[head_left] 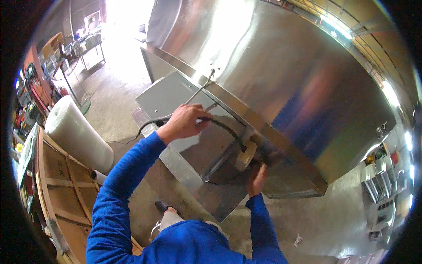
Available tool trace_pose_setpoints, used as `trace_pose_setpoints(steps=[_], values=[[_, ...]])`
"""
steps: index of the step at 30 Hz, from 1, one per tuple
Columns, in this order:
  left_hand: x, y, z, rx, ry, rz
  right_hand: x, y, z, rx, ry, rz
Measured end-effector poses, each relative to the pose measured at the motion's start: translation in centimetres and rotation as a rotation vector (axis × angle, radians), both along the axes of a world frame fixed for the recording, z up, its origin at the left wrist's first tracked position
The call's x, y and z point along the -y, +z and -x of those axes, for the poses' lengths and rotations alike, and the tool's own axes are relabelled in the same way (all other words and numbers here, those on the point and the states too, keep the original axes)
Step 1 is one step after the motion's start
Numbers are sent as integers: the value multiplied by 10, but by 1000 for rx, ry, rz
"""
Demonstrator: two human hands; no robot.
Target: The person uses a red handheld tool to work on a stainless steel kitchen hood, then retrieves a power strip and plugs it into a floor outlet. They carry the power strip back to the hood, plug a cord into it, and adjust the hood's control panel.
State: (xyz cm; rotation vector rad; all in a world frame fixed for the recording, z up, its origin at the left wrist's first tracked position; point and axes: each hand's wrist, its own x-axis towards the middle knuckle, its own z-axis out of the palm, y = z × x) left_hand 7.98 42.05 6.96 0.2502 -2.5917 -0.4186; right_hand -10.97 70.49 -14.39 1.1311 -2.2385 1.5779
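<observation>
My left hand (184,121) is closed around a black cable (226,127) above a low metal box. From there the cable curves right and down to a beige block (246,155), whose exact kind I cannot make out. Beside that block's lower right edge is my right hand (256,181), one finger stretched out and the others in shadow; whether it touches the block I cannot tell. Under my left hand lies a flat grey metal panel (165,94). A thinner grey cable (200,89) rises past my left hand to a hole in the large shiny steel sheet (281,66).
A steel ledge (281,137) runs along the foot of the shiny sheet. To the left stand a roll of clear wrap (79,132) and a wooden frame (66,185). A work table (90,44) is at the far left, metal parts (382,180) at the right.
</observation>
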Motion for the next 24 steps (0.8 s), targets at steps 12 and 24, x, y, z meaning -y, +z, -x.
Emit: trace_pose_setpoints(steps=[12, 24], values=[[-34, -41, -59, -101, -19, 119, 3, -8, -20, 89, 11, 20], [-172, -184, -155, -184, 128, -404, -67, 20, 4, -517, 385, -242]])
